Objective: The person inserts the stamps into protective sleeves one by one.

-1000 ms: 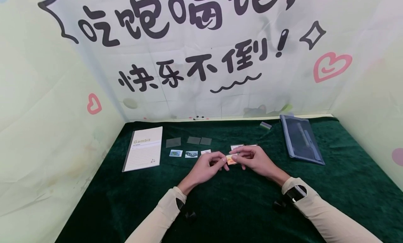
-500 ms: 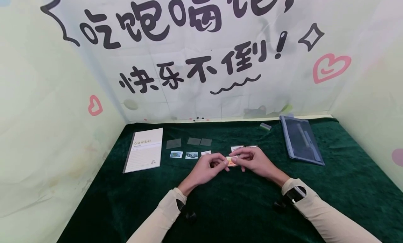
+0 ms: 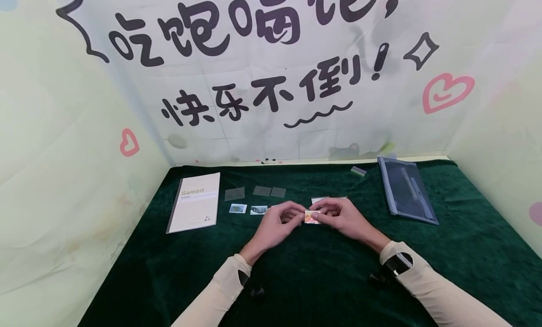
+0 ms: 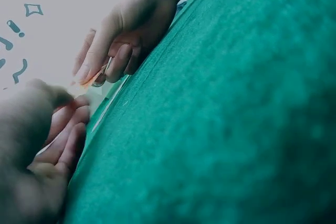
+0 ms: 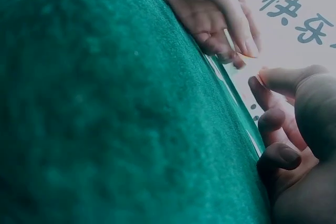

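Observation:
A small orange-and-yellow stamp (image 3: 312, 217) with a pale border is held between both hands, above the green cloth. My left hand (image 3: 277, 226) pinches its left end between thumb and fingers. From the other side my right hand (image 3: 345, 218) pinches it, the thumb lying over its face. In the left wrist view the orange stamp (image 4: 88, 83) shows as a thin edge at the right thumb tip. Past the right fingers, pale stamps (image 3: 318, 201) lie partly hidden. Two bluish picture stamps, one greenish (image 3: 238, 208) and one grey (image 3: 259, 210), lie left of my left hand.
Clear sleeves (image 3: 235, 194) lie in a row behind the stamps. A notebook (image 3: 195, 202) is at the left and a blue zip pouch (image 3: 408, 190) at the right. Near the back edge sits a small striped block (image 3: 358, 171). A printed cloth wall (image 3: 237, 143) rises behind.
The stamp's face shows more between the hands than before, and my left fingertips have drawn back slightly from it. A pale stamp behind my left hand is now mostly covered.

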`<state>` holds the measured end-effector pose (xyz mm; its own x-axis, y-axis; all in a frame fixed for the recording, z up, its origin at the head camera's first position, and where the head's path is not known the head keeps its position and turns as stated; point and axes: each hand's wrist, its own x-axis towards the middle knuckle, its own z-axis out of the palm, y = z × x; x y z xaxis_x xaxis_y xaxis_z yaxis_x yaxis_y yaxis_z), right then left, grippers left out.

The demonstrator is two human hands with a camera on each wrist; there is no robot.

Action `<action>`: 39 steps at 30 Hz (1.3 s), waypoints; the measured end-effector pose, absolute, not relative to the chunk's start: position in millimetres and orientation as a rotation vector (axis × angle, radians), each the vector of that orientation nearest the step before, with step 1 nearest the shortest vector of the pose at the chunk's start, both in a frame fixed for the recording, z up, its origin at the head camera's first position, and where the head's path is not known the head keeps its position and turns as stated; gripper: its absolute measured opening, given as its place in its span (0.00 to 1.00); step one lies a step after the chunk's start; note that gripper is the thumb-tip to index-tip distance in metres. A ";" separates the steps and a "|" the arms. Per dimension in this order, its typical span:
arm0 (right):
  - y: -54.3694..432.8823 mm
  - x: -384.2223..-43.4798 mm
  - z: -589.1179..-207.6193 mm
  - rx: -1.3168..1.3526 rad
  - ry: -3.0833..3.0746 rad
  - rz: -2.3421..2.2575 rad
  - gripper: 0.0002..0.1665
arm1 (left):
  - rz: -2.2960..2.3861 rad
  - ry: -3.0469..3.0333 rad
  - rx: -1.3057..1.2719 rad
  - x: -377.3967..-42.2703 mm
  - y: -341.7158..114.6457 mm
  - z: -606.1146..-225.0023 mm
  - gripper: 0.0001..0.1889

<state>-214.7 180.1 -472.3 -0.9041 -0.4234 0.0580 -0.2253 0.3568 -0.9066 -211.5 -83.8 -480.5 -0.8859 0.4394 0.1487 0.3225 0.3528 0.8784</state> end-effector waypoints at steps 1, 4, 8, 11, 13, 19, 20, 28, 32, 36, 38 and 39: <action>179.4 -214.9 -471.7 -0.584 2.441 -1.568 0.17 | 1.581 2.536 0.694 -212.3 -86.3 -478.1 0.10; 177.6 -215.8 -470.9 -0.563 2.469 -1.545 0.19 | 1.480 2.777 0.641 -216.0 -97.6 -469.5 0.12; 176.2 -216.0 -469.9 -0.527 2.478 -1.533 0.18 | 1.145 3.027 0.524 -221.0 -115.0 -461.3 0.13; 175.6 -216.7 -469.9 -0.509 2.477 -1.529 0.17 | 0.936 3.047 0.505 -223.8 -122.9 -459.8 0.15; 175.1 -218.1 -469.7 -0.510 2.480 -1.523 0.17 | 0.865 3.037 0.509 -225.4 -124.6 -459.8 0.17; 168.5 -229.8 -461.8 -0.502 2.536 -1.489 0.17 | 0.879 3.018 0.508 -228.0 -123.4 -459.0 0.16; 166.8 -233.4 -460.1 -0.510 2.559 -1.477 0.16 | 0.903 3.011 0.509 -228.4 -123.3 -458.9 0.16; 143.0 -266.2 -458.6 -0.548 2.728 -1.302 0.09 | 1.122 2.932 0.549 -230.9 -124.7 -463.0 0.12; 133.5 -274.0 -463.8 -0.550 2.765 -1.206 0.07 | 1.241 2.901 0.550 -231.6 -125.0 -464.3 0.10; 130.7 -274.6 -465.3 -0.519 2.814 -1.086 0.07 | 1.359 2.855 0.529 -232.1 -126.4 -462.4 0.09; 130.6 -274.5 -464.8 -0.500 2.840 -1.035 0.09 | 1.388 2.841 0.524 -232.3 -127.9 -461.6 0.09; 130.4 -274.7 -464.4 -0.494 2.850 -1.017 0.11 | 1.395 2.837 0.521 -232.4 -128.8 -461.2 0.09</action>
<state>-274.7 130.4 -464.4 -0.9453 -0.3240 0.0369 -0.2742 0.7285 -0.6278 -232.4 -128.8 -461.2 -0.9452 0.2604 0.1968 0.3148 0.5683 0.7602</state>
